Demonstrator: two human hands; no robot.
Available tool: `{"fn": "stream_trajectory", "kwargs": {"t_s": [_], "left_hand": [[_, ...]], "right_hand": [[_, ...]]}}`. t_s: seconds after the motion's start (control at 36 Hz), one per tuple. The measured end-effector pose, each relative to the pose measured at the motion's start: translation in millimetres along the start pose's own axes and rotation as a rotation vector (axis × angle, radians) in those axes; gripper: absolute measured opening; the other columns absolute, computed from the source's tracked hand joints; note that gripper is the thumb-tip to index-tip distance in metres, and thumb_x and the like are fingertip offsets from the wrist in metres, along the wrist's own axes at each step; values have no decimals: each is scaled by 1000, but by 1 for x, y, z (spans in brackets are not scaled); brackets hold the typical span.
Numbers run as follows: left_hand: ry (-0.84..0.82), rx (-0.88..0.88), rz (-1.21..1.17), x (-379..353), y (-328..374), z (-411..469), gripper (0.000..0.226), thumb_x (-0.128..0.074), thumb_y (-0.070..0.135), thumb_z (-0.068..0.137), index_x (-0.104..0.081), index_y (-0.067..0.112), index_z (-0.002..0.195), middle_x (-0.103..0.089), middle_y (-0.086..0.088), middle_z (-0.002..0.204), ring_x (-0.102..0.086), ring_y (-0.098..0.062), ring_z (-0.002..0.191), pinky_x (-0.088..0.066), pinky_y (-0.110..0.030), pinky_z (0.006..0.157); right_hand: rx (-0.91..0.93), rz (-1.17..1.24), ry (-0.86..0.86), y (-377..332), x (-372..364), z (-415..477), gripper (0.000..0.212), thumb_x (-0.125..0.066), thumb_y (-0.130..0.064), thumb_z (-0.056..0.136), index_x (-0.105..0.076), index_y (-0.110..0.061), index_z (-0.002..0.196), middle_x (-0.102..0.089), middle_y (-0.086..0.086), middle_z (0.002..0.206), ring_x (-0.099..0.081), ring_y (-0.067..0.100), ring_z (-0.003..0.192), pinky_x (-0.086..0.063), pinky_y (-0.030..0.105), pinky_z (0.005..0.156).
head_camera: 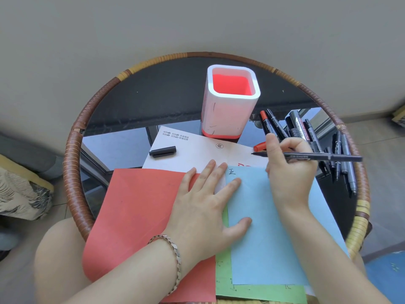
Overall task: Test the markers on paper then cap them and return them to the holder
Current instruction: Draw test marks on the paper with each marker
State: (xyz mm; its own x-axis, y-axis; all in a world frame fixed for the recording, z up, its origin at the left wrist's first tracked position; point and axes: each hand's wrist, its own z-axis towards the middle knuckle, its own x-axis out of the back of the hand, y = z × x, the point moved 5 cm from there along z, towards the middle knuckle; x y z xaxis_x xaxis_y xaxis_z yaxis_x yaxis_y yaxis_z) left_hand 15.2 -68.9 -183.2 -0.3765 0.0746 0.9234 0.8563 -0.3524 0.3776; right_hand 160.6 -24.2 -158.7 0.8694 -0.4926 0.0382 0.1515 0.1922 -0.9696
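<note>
My right hand (289, 170) grips an uncapped black marker (324, 157), lying level with its tip pointing left above the white sheet (197, 156). My left hand (210, 202) lies flat, fingers spread, pressing on the light blue paper (269, 238) and the red paper (135, 211). A black character is written at the blue paper's top left corner. A loose black cap (162, 151) rests on the white sheet. The white holder (230, 106) with a red inside stands upright and looks empty at the back. Several markers (306, 130) lie in a pile at the right.
A green paper (252, 292) peeks out under the blue one. Everything sits on a round glass table with a woven rattan rim (72, 161). A red marker (265, 121) and a loose red cap (259, 147) lie near the holder. My knees are under the table's near edge.
</note>
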Motion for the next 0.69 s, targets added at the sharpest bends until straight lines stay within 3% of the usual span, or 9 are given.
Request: {"fn": "stream_trajectory", "kwargs": {"t_s": [0.11,0.22,0.31,0.36,0.42,0.5,0.58,0.69], "left_hand": [[1,-1,2,0,0,0,73,-25,69,70,-30,39,136,-13,7,154,2,-9,141,12,-34,110],[9,-7,10,0,0,0,71,-27,69,72,-28,40,137,-10,7,154,5,-8,140,13,-34,110],[13,-12,21,-2,0,0,71,-28,69,73,-25,41,137,-7,8,155,8,-7,140,14,-34,110],[16,-17,28,-2,0,0,71,-27,69,73,-23,41,138,-5,8,155,8,-7,140,15,-34,110],[18,-19,27,-2,0,0,71,-27,69,72,-23,41,138,-5,8,155,9,-7,140,15,-34,109],[20,-27,25,-2,0,-1,70,-29,69,73,-25,41,137,-7,7,155,7,-8,140,17,-32,108],[20,-32,17,-2,0,0,69,-32,67,74,-28,39,137,-10,6,154,4,-9,140,17,-31,107],[21,-29,31,-2,0,0,70,-28,69,73,-27,40,137,-9,7,154,5,-8,140,16,-32,107]], "right_hand": [[104,-12,-227,-31,12,9,16,-63,-11,83,-52,-21,76,-65,-17,54,-56,-3,51,-43,9,54],[32,-50,-380,-44,37,15,36,-51,5,88,-62,-27,99,-71,-9,84,-70,8,81,-52,16,74],[-248,196,-419,-40,51,17,50,-34,17,87,-65,-19,104,-64,5,99,-72,24,82,-57,24,68],[-406,295,-452,-35,56,18,48,-27,9,87,-64,-14,107,-63,6,99,-71,23,75,-57,27,60],[-479,293,-501,-32,60,15,41,-31,0,89,-63,-14,110,-61,5,101,-66,16,63,-53,24,52],[-399,30,-511,-28,68,15,48,-42,11,87,-68,-25,105,-63,0,105,-53,10,54,-42,18,44],[-289,-283,-602,-28,63,14,52,-53,7,85,-59,-38,108,-65,-12,103,-62,11,55,-43,15,44],[-98,-469,-643,-31,39,16,31,-65,0,78,-63,-29,87,-69,-19,89,-64,5,51,-42,9,45]]}}
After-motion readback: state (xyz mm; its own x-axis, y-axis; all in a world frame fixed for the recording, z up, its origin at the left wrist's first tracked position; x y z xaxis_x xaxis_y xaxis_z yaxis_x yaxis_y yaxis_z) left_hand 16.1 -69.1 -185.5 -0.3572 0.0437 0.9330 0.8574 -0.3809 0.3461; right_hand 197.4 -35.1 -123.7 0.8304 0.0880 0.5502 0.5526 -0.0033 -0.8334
